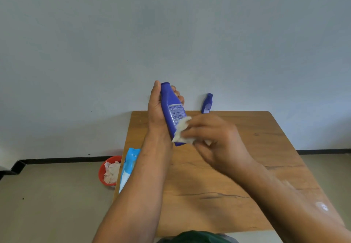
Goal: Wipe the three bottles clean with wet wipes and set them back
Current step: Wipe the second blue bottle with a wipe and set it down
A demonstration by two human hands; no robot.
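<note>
The bottle (171, 106) is blue and opaque (what it holds cannot be seen). It is up in the air over the far part of the table (237, 176), narrow cap end up and leaning to the left, with its pale printed label facing the camera.

The left hand (156, 108) grips its upper half. The thumb lies along the left side up to the cap, and the fingers (177, 93) curl round the far side, so the hand is closed firmly on it.

A white wipe (182, 130), crumpled, is pressed on the lower part of the bottle, just under the label and covering its bottom right corner. The right hand (218, 140) pinches this wipe between bent fingers and thumb. The hand is blurred, so the exact lie of each finger cannot be told.

Behind the hands, a small bottle (207, 104), also blue, stands at the far edge of the table close to the wall (171, 34), cap up and leaning a little to the right.

A light blue pack (128, 167) lies along the left edge of the table, partly behind the left forearm (whether it is open cannot be told).

Left of the table, on the floor (47, 204), sits a red bowl (100, 172) holding a heap of used wipes (113, 172), crumpled and whitish.
</note>
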